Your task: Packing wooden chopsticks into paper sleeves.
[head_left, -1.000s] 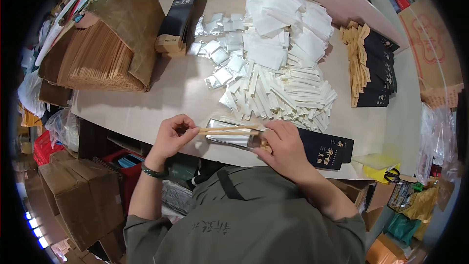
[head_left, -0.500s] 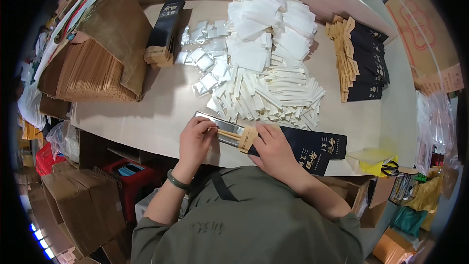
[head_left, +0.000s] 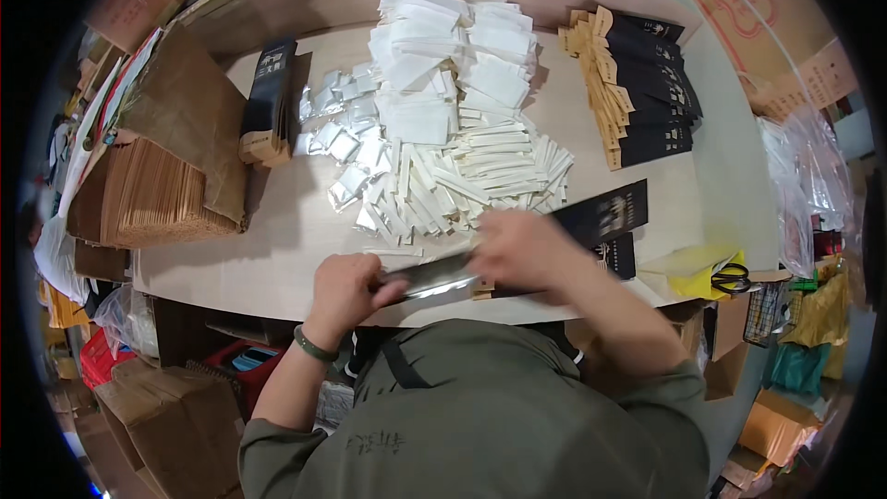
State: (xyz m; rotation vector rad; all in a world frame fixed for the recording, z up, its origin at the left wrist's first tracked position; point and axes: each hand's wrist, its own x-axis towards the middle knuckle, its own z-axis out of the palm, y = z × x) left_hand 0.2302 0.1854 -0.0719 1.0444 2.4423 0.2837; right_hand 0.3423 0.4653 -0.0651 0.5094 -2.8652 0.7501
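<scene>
Dark sleeve (head_left: pixel 605 211) swivelled, left fingers (head_left: pixel 364 267) pinching silver strip (head_left: pixel 434 275), right fingers (head_left: pixel 492 249) blurred, grip unclear

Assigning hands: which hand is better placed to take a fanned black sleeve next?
Likely the right hand: though blurred, it's nearer the fanned black sleeves, on the same side. The left hand is farther away, at the left end of the shiny piece, and would probably cross over.

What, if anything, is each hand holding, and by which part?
The left hand holds the shiny strip by its left end. The right hand is blurred; its hold cannot be told.
</scene>
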